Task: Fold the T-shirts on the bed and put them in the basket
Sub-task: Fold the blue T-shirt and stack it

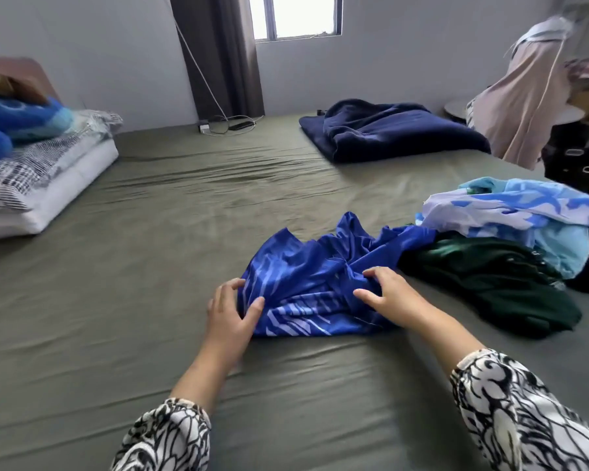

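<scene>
- Right now the blue T-shirt (306,287) lies crumpled on the bed (150,232), near the middle.
- Left hand (230,311) pinches its left edge between thumb and fingers; right hand (388,294) presses curled fingertips into the bunched cloth.
- Likely risk: the slippery fabric stays bunched, so any fold would come out crooked.
- Just right, a pile of clothes (510,246) touches the shirt and could snag.
- Open sheet lies left and far; no basket shows.
</scene>
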